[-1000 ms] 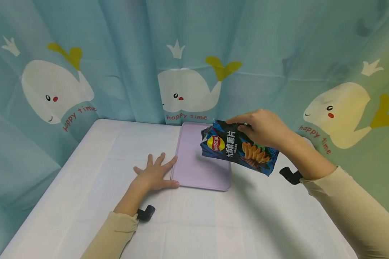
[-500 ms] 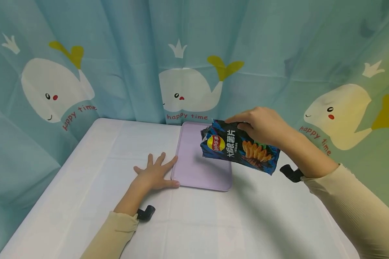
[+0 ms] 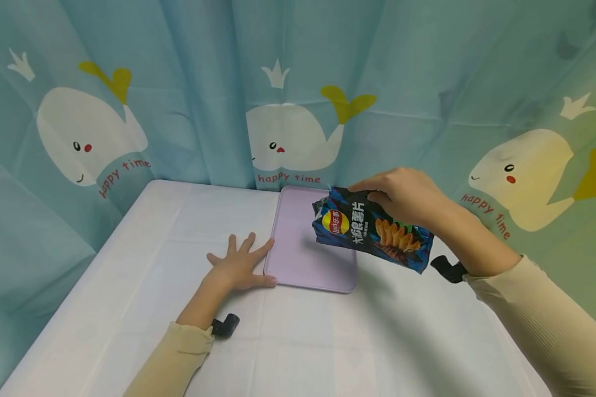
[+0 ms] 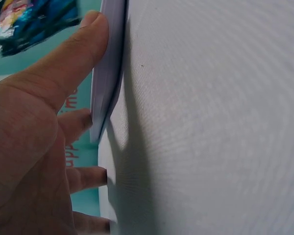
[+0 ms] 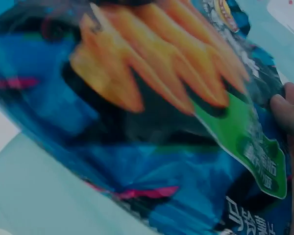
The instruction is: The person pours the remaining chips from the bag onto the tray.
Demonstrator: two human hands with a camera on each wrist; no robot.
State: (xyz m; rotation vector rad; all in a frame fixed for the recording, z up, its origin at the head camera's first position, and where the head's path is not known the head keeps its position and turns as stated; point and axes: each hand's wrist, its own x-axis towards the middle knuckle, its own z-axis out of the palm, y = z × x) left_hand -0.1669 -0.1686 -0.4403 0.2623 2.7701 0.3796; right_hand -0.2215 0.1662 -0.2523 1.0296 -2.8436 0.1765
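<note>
A glossy, crinkled foil bag of chips, blue and black, catches the light in front of me, its shape a puffy, slanting rectangle. It hangs in the air over the right part of a smooth lilac tray, thin and flat with rounded corners, on the finely woven white cloth of the bench. The right hand pinches the bag's upper edge, wrist arched, forearm reaching in from the side. The left hand lies with fingers spread wide, thumb and forefinger touching the tray's left edge.
</note>
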